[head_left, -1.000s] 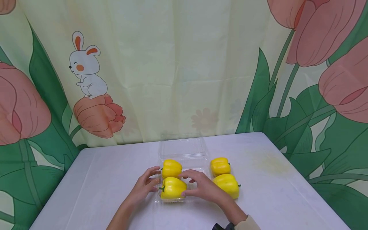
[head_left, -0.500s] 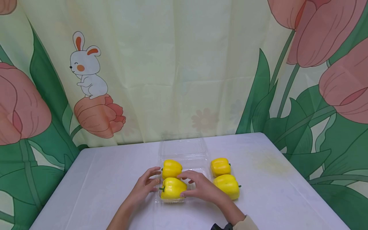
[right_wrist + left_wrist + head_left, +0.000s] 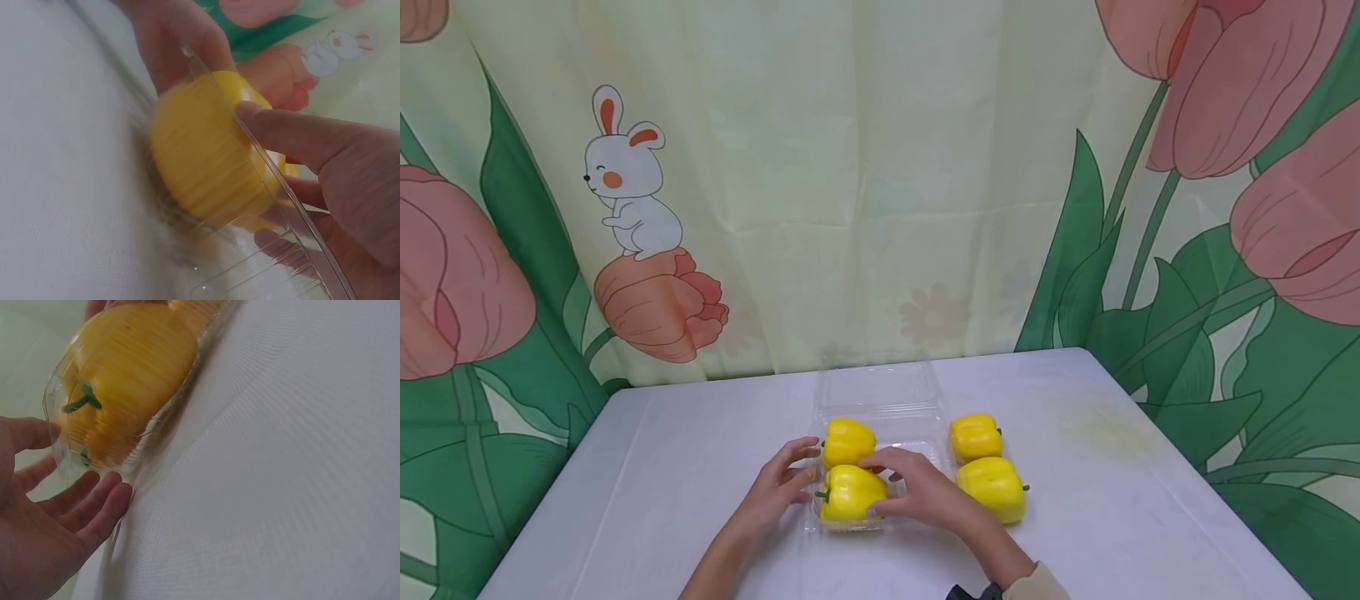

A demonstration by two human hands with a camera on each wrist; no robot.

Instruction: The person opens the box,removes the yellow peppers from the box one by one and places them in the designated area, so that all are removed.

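A clear plastic clamshell box (image 3: 917,429) lies with its lid (image 3: 876,387) folded back. In its left half sit two yellow bell peppers, a far one (image 3: 847,440) and a near one (image 3: 848,492), their green stems pointing left. My right hand (image 3: 921,492) reaches in from the right and holds the near pepper, thumb at its front right and fingers curled behind. In the right wrist view, the thumb (image 3: 250,112) presses the pepper (image 3: 206,150) just over the box rim. Along the box's left wall my left hand (image 3: 777,483) rests with loosely bent fingers (image 3: 103,512) at the plastic.
Two more yellow bell peppers lie right of the box: one farther back (image 3: 975,437) and one nearer (image 3: 992,487), beside my right forearm. A white cloth covers the table (image 3: 685,467). A printed curtain (image 3: 790,183) hangs behind the table's far edge.
My right hand has shifted slightly left, its thumb and fingers closer around the near pepper. The left hand and the other peppers stay where they were.
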